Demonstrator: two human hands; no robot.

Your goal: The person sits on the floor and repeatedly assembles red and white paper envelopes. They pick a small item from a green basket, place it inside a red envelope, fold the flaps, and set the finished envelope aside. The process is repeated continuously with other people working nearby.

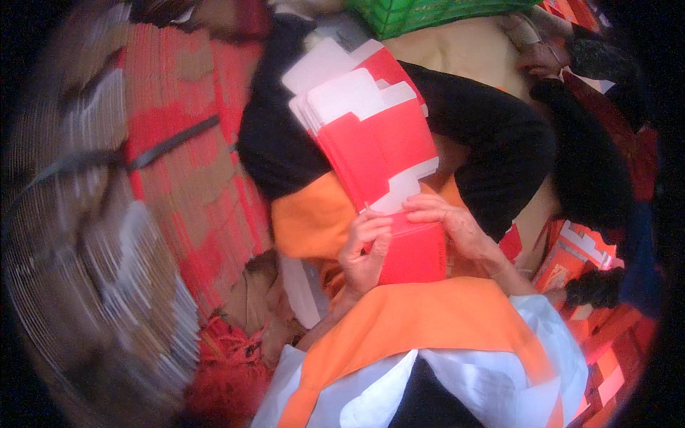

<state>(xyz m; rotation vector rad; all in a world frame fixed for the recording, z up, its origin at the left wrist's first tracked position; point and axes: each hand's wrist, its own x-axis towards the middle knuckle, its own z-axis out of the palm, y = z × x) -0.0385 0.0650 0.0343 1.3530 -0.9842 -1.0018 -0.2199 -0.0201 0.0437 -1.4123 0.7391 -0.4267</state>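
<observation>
Here we are holding a stack of red and white cards (371, 143) upright over our lap. It is looking light, thin and bendy, so gripping its lower end suits. Our left hand (365, 251) and right hand (457, 227) are clamping it there, fingers curled together.

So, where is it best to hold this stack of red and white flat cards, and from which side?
Probably at its near, lower end, coming from both sides, as the left hand and right hand do now. The stack of red and white cards is long and thin, and leans away from the person. Pinching the near end across the flat faces should keep the sheets from fanning out.
</observation>
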